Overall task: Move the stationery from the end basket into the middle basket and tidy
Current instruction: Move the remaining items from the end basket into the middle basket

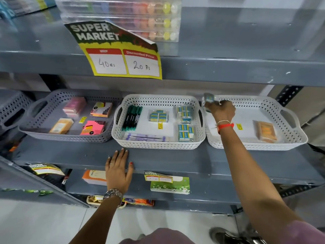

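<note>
Head view, only view.

Right hand [222, 110]: raised over the inner rim of the end basket [297, 136], fingers [209, 107] curled closed around a small blue-and-yellow packet [210, 98], which sits at the fingertips, clear of the basket floor and just beside the gap to the middle basket [158, 145]. Packet is blurred; the print resembles the eraser packs next door, but I cannot confirm.

Left hand [118, 170]: flat on the front edge of the shelf [228, 164], fingers spread, holding nothing. Reads as a brace.

Risks, as judgement:
- The grip looks like a fingertip pinch. A slippery wrapper could drop into the gap between the two baskets or onto the shelf.
- The carry path crosses two rims. A low wrist could catch one and shove a light basket sideways.
- The middle basket is already fairly full. A careless drop would land on other stock and undo the tidying.

Containers:
- End basket, white, right: an orange packet [265, 131] lying toward the right side, a small yellow tag [239, 126], otherwise mostly bare floor. Orange packet not yet moved.
- Middle basket, white: green-capped markers [132, 118] in a row at left, a flat sleeve of pens [146, 137] along the front, three blue-and-yellow eraser packs [184, 120] centre and right.
- Grey basket [31, 132], left: pink and orange pads, loosely spaced. Not part of the task.
</note>
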Demonstrator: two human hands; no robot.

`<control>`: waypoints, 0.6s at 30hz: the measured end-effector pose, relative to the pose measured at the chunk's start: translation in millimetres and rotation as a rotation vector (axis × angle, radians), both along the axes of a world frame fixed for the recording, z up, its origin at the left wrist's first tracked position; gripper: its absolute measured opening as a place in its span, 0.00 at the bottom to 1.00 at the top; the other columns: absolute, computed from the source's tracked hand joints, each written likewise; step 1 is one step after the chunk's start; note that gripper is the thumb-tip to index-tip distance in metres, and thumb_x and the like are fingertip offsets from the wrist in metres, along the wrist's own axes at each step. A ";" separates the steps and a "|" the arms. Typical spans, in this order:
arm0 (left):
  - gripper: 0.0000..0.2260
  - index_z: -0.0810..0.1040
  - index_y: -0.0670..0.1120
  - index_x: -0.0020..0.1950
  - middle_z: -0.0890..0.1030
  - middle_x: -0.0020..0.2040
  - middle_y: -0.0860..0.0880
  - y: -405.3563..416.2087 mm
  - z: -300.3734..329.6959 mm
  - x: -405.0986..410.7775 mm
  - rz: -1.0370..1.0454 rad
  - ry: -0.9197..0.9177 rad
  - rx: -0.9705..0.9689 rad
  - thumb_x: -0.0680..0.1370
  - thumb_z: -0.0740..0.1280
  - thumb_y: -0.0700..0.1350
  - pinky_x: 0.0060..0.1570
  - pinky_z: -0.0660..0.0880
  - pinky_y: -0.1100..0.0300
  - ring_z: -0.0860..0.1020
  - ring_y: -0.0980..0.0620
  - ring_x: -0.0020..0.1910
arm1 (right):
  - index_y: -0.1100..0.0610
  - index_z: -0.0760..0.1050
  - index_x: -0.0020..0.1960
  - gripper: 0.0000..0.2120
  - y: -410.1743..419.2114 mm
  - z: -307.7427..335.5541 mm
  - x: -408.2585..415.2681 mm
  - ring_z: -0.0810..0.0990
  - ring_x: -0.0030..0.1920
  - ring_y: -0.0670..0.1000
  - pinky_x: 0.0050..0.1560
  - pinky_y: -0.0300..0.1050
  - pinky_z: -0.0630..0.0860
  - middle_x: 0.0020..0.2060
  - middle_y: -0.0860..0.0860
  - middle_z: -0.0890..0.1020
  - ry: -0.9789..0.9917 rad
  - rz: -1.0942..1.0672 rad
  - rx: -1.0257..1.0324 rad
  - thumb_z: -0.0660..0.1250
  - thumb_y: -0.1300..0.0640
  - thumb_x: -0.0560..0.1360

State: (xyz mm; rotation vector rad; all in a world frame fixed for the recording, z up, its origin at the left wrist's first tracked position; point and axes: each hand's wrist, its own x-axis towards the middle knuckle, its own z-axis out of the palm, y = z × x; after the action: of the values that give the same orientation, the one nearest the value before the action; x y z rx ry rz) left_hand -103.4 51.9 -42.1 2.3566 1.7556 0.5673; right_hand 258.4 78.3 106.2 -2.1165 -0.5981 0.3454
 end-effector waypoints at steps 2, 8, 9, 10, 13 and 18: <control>0.25 0.74 0.43 0.65 0.76 0.65 0.44 0.0 0.3 0.2 0.001 -0.005 0.001 0.75 0.52 0.53 0.66 0.57 0.50 0.71 0.43 0.66 | 0.62 0.81 0.49 0.20 11.6 7.9 -16.7 0.82 0.49 0.56 0.48 0.42 0.74 0.49 0.59 0.85 -0.056 0.092 0.013 0.75 0.49 0.64; 0.25 0.75 0.43 0.64 0.77 0.64 0.44 1.9 -1.0 -3.4 -0.021 -0.004 -0.003 0.74 0.53 0.53 0.66 0.56 0.51 0.73 0.43 0.64 | 0.64 0.79 0.55 0.17 46.1 18.4 -73.1 0.79 0.60 0.58 0.63 0.47 0.74 0.57 0.60 0.82 -0.176 0.537 -0.099 0.73 0.59 0.67; 0.24 0.75 0.43 0.64 0.77 0.64 0.44 2.3 -1.3 -3.4 -0.026 -0.003 -0.007 0.74 0.53 0.53 0.66 0.56 0.51 0.73 0.44 0.64 | 0.65 0.77 0.58 0.19 51.5 17.6 -80.2 0.77 0.61 0.60 0.65 0.49 0.72 0.59 0.62 0.80 -0.182 0.603 -0.155 0.72 0.60 0.68; 0.24 0.75 0.44 0.64 0.77 0.64 0.45 2.8 -1.7 -4.1 -0.026 -0.007 -0.012 0.74 0.53 0.53 0.66 0.56 0.51 0.73 0.44 0.64 | 0.65 0.76 0.60 0.21 59.0 15.4 -87.0 0.75 0.63 0.61 0.65 0.51 0.71 0.61 0.63 0.78 -0.183 0.662 -0.213 0.72 0.60 0.69; 0.24 0.75 0.44 0.64 0.77 0.64 0.45 3.8 -2.7 -4.6 -0.028 -0.031 -0.023 0.74 0.54 0.53 0.66 0.57 0.51 0.73 0.44 0.64 | 0.64 0.75 0.62 0.22 76.3 6.2 -102.8 0.75 0.63 0.61 0.64 0.50 0.71 0.61 0.63 0.77 -0.221 0.767 -0.329 0.71 0.61 0.69; 0.28 0.75 0.45 0.64 0.77 0.64 0.46 3.8 -1.7 -6.5 -0.043 -0.049 -0.016 0.78 0.46 0.59 0.66 0.59 0.51 0.72 0.46 0.64 | 0.67 0.73 0.64 0.20 88.8 -7.0 -121.0 0.74 0.66 0.59 0.54 0.33 0.74 0.64 0.63 0.76 -0.129 0.804 -0.401 0.67 0.68 0.71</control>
State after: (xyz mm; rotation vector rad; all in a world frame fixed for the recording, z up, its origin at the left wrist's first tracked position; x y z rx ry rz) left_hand -109.9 55.7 -43.8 2.3428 1.6792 0.5967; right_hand 137.3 167.0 99.2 -2.1889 -1.5643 0.8275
